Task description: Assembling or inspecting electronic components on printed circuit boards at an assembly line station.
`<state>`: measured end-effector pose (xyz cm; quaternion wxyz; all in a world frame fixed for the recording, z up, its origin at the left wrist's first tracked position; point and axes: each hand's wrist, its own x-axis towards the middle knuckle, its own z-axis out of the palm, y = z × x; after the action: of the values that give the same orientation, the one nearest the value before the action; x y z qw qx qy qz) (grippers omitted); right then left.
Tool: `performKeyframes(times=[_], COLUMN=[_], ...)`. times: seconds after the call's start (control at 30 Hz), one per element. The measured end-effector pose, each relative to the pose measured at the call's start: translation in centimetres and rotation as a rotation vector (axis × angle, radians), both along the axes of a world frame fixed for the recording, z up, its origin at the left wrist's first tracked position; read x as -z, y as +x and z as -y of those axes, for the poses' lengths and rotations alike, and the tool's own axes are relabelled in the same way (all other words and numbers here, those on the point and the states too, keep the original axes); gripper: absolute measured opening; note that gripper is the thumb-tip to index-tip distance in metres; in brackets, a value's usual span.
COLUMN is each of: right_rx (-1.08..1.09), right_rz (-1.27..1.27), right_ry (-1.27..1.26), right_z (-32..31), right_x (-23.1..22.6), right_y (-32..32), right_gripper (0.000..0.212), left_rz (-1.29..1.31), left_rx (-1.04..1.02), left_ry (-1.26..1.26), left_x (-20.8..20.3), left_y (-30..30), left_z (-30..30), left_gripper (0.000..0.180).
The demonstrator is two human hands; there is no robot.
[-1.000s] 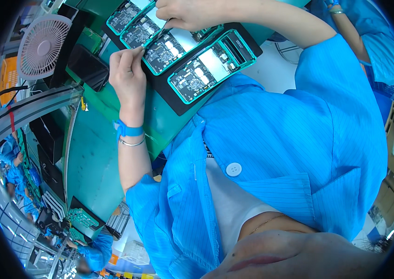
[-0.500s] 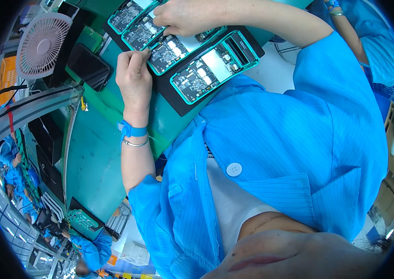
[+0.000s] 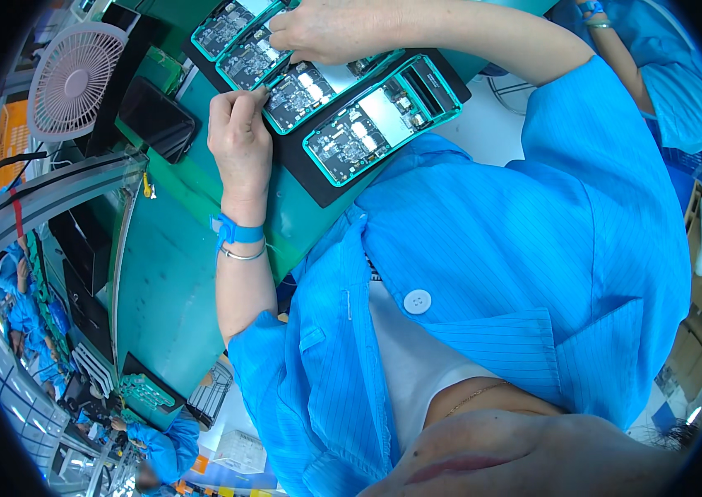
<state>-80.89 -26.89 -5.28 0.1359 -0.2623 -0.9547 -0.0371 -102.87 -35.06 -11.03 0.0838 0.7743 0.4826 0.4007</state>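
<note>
Several open handheld devices with teal frames and bare circuit boards lie in a slanted row. The nearest device sits apart from my hands. Beside it, a second device has my left hand at its far left corner, the fingers curled and the thumb and fingertip pressed to the frame's edge. My right hand reaches in from the right over this device and a third device. Its fingers are bent together in a pinch, and whatever lies between them is hidden. A fourth device is partly cut off at the top.
A black mat lies under the devices on the green table. To the left stand a white fan and a dark flat screen. A green circuit board lies at the lower left. Another person's arm shows at upper right.
My right hand has shifted very slightly to the left over the devices. My left hand stays at the same corner, and the devices have not moved.
</note>
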Motion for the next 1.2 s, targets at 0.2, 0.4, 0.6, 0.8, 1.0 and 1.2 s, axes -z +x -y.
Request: performKeyframes(times=[0.2,0.4,0.6,0.8,1.0,1.2], right_rx=[-0.002,-0.006,-0.03,-0.013,0.102,0.064], right_rz=[-0.005,0.018,-0.003,-0.123,-0.066,-0.115], right_ry=[-0.038,-0.054,-0.071,-0.048,-0.047,-0.039], right_z=[0.2,-0.5,-0.4,-2.5,-6.0,-7.2], right_x=[-0.5,0.5,0.0,-0.4,-0.4,0.0], right_y=[0.0,-0.2,0.0,-0.1,-1.2,-2.3], right_gripper=[0.017,0.017,0.016,0.019,0.021,0.019], left_rz=[-0.019,-0.048,-0.164,-0.005,0.032,0.001], left_rx=[0.0,0.06,0.174,0.014,-0.109,-0.092], left_ry=[-0.001,0.011,-0.043,0.102,0.083,0.089], left_x=[-0.1,0.1,-1.0,-1.6,-0.2,0.2], left_y=[-0.1,-0.5,-1.5,-1.9,-2.2,-2.2], left_z=[0.0,-0.8,-1.8,-3.2,-7.0,-7.0], left_gripper=[0.012,0.014,0.014,0.011,0.007,0.007])
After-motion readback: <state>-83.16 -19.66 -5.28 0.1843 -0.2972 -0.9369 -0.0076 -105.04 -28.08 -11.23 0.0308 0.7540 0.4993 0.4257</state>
